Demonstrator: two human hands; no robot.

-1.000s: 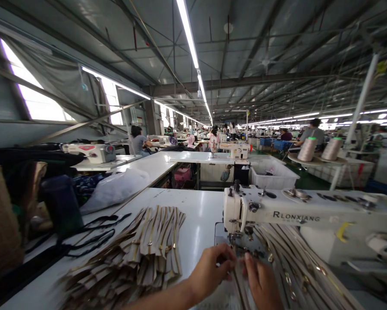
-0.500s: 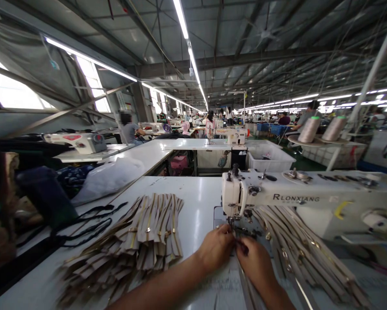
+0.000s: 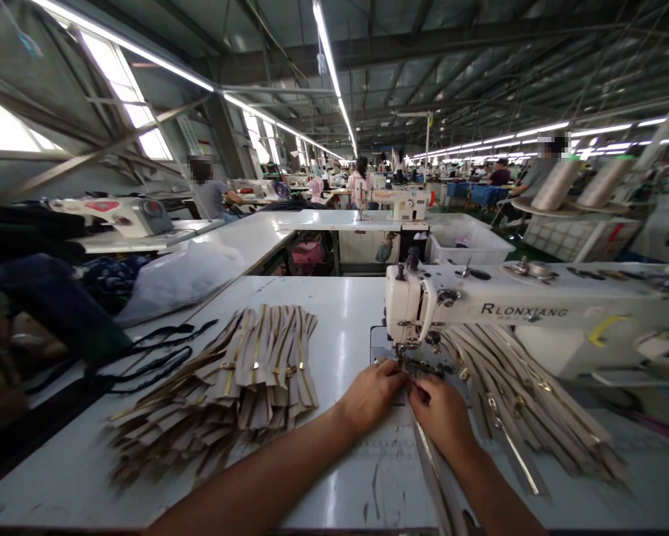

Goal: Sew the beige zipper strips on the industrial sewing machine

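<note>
Left hand and right hand pinch the strip near the machine, at one o'clock; best keep it flat and untwisted.

**Zipper Strip Meets the Needle**

A grey-beige zipper strip, its metallic line catching the light, is pinched at its upper end between the fingertips of the left hand and right hand, just beside the needle area of a white sewing machine lettered "RLONXIANG." The strip's length slants down toward the near edge of the white table, passing alongside the right forearm. Left of the machine, a thick pile of similar strips lies layered and fanned, gold-toned teeth and pulls showing. A looser bundle spreads beneath and in front of the machine's arm, bright metal pulls among its lengths.
</note>
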